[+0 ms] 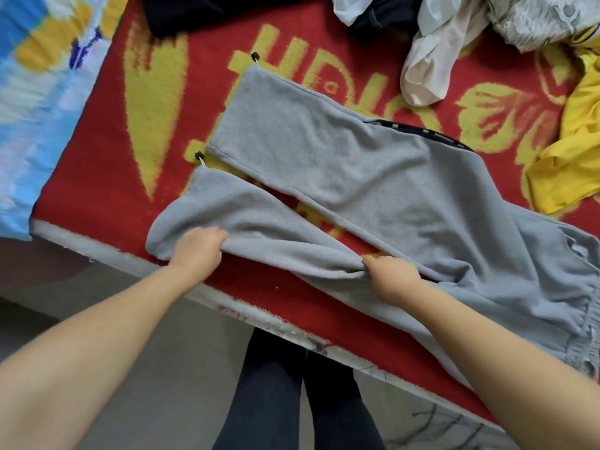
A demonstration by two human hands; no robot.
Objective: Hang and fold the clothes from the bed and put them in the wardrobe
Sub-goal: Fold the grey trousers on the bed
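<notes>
Grey fleece trousers [373, 177] lie spread on the red and yellow blanket [168, 92] of the bed, waistband at the right, cuffs with black cord stoppers at the left. The far leg lies flat. My left hand [198, 246] grips the near leg close to its cuff. My right hand [389, 271] pinches the same leg near the crotch, bunching the cloth there.
A pile of clothes lies along the far side: a dark garment [181, 11], white tights [431, 66], a pale patterned piece [535, 17] and a yellow garment [578, 141]. A blue and yellow cover [39, 92] is at the left. The bed's edge [259, 311] runs before my legs.
</notes>
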